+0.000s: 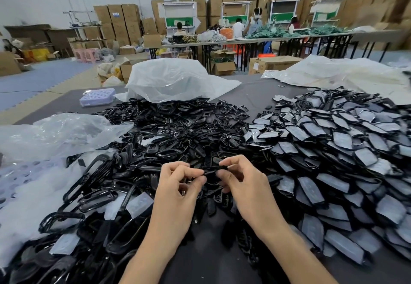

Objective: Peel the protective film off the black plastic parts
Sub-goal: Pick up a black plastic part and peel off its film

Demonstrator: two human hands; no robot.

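The left hand [178, 186] and the right hand [243, 183] meet in the lower centre of the frame. Each pinches one end of a small black part [210, 172] between thumb and forefinger, with the other fingers loosely curled. The part is held just above the table [200, 261], edge-on and dark against the dark parts behind it, so I cannot tell whether film is on it or has begun to lift.

The grip is narrow, so a hard tug could flick the part out of the fingertips. It would drop into the heap of bare black parts [178, 125] in mid-frame, unpeeled and hard to find again. That heap also touches the pile of film-covered parts [347, 141] at the right, so a careless toss could mix the two. Pulling the film fast or at a steep angle may tear it and leave a scrap stuck on.
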